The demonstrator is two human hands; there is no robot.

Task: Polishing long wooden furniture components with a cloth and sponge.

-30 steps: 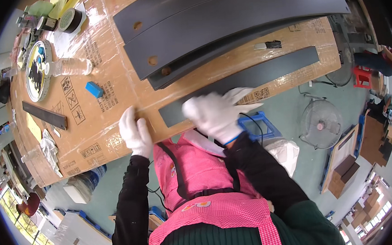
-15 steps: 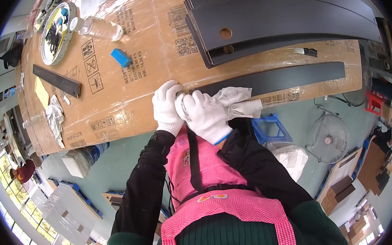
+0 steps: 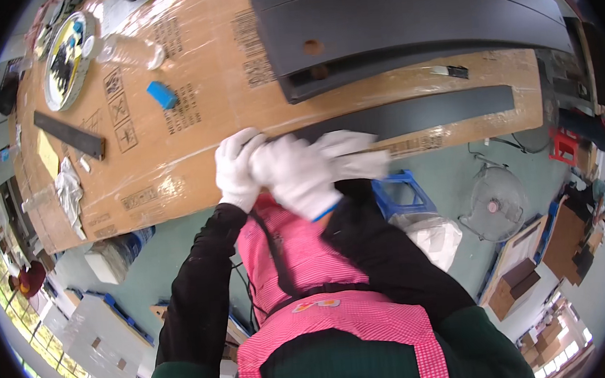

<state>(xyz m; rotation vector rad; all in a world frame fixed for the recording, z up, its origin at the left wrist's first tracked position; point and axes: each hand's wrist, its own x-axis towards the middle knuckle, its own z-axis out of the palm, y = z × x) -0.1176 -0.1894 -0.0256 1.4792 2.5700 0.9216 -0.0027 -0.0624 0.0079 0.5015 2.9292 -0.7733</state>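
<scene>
Fingers: right hand [image 3: 293, 174] grips white cloth [image 3: 345, 143]; left hand [image 3: 235, 173] hold indeterminate. Hands have converged at near edge of cardboard [image 3: 220, 96], apparently localising work at left end of dark strip [image 3: 424, 112]

All the printing that shows is dark ink on the brown cardboard [image 3: 171, 148]. A column of three boxed handling symbols [image 3: 119, 107] stands left of the blue block [image 3: 162, 95], with a block of printed lines [image 3: 183, 112] just right of it, blurred. A square code [image 3: 260, 71] sits beside the stacked dark panels [image 3: 403, 21]. Smaller boxed symbols [image 3: 140, 197] lie near the front edge, and barcode-like print [image 3: 416, 144] runs below the long dark strip [image 3: 424, 112], too small to read.
</scene>
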